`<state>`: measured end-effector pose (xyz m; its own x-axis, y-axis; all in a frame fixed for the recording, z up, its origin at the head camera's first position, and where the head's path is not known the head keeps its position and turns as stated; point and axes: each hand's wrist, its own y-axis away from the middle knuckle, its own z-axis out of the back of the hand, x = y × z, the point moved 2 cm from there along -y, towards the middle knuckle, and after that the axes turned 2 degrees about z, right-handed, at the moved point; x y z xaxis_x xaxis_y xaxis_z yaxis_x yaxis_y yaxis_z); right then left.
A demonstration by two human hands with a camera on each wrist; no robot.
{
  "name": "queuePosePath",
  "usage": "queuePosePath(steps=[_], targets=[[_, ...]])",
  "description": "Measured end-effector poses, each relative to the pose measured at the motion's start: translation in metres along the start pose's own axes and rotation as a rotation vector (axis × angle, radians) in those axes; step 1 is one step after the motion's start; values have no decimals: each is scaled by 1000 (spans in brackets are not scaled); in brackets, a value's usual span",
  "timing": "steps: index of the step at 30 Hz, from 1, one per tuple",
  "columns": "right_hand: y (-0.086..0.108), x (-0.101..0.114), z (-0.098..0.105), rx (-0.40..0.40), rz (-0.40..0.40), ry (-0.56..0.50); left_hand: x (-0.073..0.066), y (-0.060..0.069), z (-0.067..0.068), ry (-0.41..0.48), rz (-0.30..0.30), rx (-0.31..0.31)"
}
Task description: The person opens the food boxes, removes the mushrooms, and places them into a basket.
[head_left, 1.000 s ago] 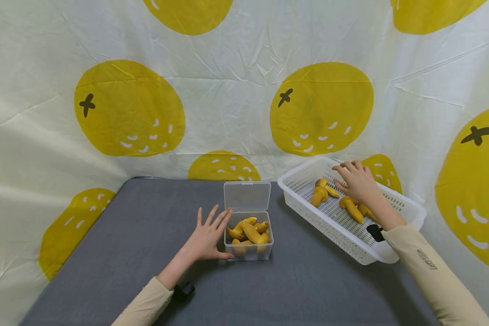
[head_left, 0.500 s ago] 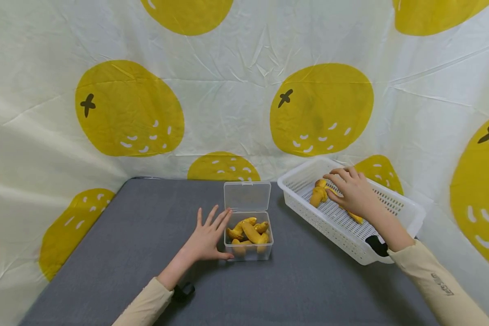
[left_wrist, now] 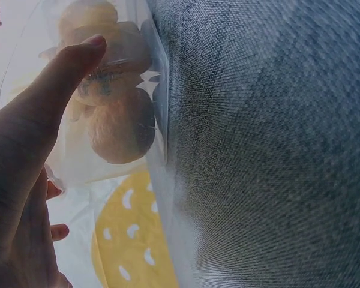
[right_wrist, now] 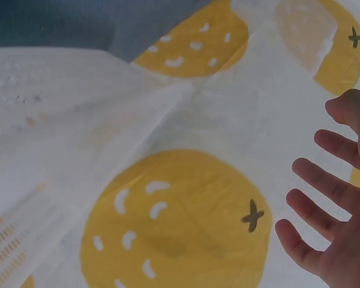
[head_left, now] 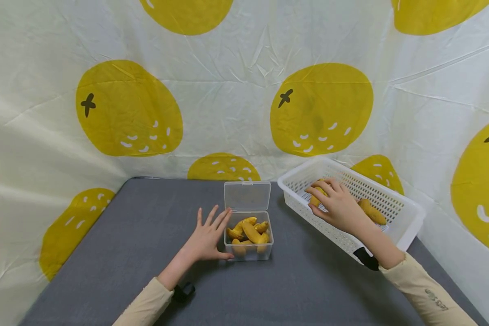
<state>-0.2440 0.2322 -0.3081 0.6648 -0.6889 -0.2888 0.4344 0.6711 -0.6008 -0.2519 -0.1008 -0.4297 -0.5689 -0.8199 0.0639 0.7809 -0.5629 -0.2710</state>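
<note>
A clear plastic box with its lid raised holds several yellow-brown mushroom-like pieces. Against its left side rests my left hand, fingers spread and thumb at the front corner; the left wrist view shows the thumb on the clear wall. My right hand is over the left part of a white perforated basket, fingers apart and slightly bent, with a yellow piece partly hidden behind them. In the right wrist view the right hand has spread fingers and nothing in it.
More yellow-brown pieces lie in the basket, right of the hand. Box and basket stand on a grey cloth-covered table. Behind hangs a white curtain with large yellow fruit prints.
My right hand has moved left across the basket, uncovering pieces on the right and partly covering those at the left. My left hand and the box have stayed in place.
</note>
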Motion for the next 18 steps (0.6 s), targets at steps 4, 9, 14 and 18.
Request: queuePosePath(steps=[4, 9, 14, 18], targets=[[-4, 15, -5, 14, 30, -7, 0, 0, 1, -9, 2, 11], [-8, 33, -15, -9, 79, -35, 0, -1, 2, -8, 0, 31], [-11, 45, -23, 43, 102, -29, 0, 0, 2, 1, -2, 33], [-13, 54, -32, 53, 150, -15, 0, -1, 2, 5, -2, 28]])
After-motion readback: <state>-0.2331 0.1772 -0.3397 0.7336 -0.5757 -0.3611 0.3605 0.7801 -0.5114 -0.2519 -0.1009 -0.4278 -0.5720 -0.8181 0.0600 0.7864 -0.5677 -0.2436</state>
